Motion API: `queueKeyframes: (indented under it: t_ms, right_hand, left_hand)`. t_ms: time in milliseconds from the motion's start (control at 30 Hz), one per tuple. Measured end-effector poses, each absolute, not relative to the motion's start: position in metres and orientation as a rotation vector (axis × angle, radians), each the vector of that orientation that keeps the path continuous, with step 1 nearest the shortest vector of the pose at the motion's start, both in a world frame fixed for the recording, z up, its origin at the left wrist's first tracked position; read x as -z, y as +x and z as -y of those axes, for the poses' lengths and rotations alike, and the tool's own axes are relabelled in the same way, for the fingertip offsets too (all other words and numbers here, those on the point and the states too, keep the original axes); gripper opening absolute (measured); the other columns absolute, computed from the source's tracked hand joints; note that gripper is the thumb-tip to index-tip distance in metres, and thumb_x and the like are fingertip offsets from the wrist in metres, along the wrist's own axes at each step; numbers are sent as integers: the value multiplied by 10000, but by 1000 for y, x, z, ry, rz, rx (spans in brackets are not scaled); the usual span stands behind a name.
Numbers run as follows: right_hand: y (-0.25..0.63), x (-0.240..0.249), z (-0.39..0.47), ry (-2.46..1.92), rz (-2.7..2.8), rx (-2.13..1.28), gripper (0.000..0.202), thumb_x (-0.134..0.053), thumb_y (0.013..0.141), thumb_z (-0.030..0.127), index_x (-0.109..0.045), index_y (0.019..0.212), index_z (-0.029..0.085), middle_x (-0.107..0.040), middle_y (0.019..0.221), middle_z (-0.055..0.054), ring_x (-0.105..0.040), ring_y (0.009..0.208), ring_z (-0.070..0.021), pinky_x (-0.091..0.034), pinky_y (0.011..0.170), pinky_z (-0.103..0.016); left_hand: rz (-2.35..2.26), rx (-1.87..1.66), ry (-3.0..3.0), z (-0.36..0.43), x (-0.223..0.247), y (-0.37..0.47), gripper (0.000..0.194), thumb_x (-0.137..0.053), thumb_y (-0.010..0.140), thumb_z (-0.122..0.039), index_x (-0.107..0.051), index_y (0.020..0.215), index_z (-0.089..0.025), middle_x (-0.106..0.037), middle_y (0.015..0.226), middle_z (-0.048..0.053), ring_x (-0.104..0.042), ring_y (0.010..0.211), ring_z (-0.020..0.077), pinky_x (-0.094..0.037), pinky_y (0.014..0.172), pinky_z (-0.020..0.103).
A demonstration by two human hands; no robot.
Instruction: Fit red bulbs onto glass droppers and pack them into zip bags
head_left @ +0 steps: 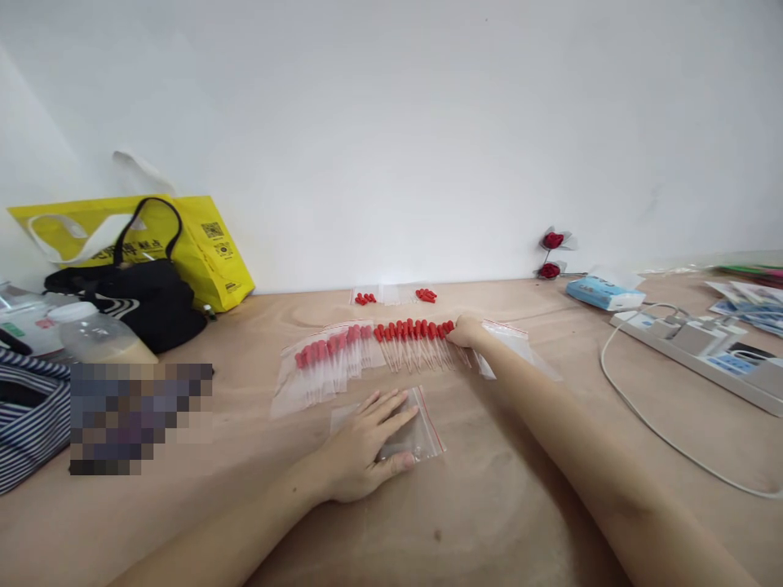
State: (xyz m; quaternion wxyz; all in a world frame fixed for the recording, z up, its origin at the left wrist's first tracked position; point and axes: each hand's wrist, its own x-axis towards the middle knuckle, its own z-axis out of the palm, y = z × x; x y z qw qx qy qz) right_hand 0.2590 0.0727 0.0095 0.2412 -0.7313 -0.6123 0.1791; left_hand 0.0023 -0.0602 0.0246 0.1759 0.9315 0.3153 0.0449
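My left hand [367,444] lies flat with fingers spread, pressing on a clear zip bag [431,424] with a red seal line. Farther off, my right hand [468,333] reaches to the right end of a row of red-headed sticks [413,330], thin and pale below their heads. Its fingers are closed around a red-headed stick there; the fingertips are partly hidden. Left of that row, several bagged red-headed sticks [327,350] overlap in a fan. Just beyond my right wrist lie more clear zip bags [510,332].
Small red pieces [426,295] lie on bags by the wall. To the left are a yellow bag [214,261], a black bag [165,297] and a plastic bottle [103,334]. On the right are a tissue pack [603,292], a power strip [703,359] with a looping cable, and dark red roses [552,241].
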Motion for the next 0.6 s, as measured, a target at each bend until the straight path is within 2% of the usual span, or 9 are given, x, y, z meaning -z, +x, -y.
queueKeyframes:
  t_ms: [133, 233, 300, 367, 433, 600]
  right_hand:
    - [261, -16, -63, -2009, 1524, -563, 300, -601, 616, 181, -586, 912, 131, -610, 704, -91, -576, 675, -205, -407, 549, -267]
    - [260, -19, -41, -1880, 1458, -563, 450, -519, 703, 231, -432, 1136, 141, -581, 764, -49, -561, 639, -148, -416, 545, -245]
    - [256, -16, -20, -1739, 1388, -622, 501, -467, 744, 264, -317, 1213, 169, -536, 703, 6, -536, 552, -117, -417, 508, -238]
    - [250, -10, 3, -1443, 1206, -818, 555, -499, 726, 305, -271, 1217, 182, -465, 600, 54, -498, 471, -112, -409, 460, -244]
    - [244, -1, 24, -1279, 1085, -951, 547, -545, 695, 348, -302, 1162, 198, -436, 562, 70, -491, 460, -113, -415, 449, -250]
    - [232, 11, 49, -1122, 1009, -1061, 535, -576, 666, 454, -325, 1076, 220, -468, 646, 60, -511, 502, -96, -439, 471, -254]
  left_hand:
    - [-914, -137, 2629, 60, -24, 4, 582, -389, 818, -524, -301, 1319, -241, -221, 1412, 59, -186, 1293, 244, -145, 1056, 458]
    - [-913, -123, 2642, 59, -22, 3, 594, -381, 819, -527, -292, 1323, -225, -209, 1414, 70, -179, 1296, 233, -131, 1060, 454]
    - [-901, -136, 2650, 58, -20, 3, 594, -381, 820, -525, -285, 1325, -227, -209, 1415, 69, -177, 1298, 227, -124, 1062, 453]
    - [-888, -164, 2654, 57, -19, 2, 584, -389, 820, -519, -286, 1323, -242, -221, 1412, 61, -184, 1296, 226, -130, 1059, 458]
    - [-884, -180, 2656, 57, -19, 2, 573, -396, 819, -512, -290, 1320, -254, -233, 1408, 57, -196, 1292, 226, -140, 1055, 461]
    - [-895, -197, 2641, 57, -18, 2, 576, -407, 815, -511, -296, 1318, -253, -245, 1405, 58, -205, 1289, 228, -139, 1057, 456]
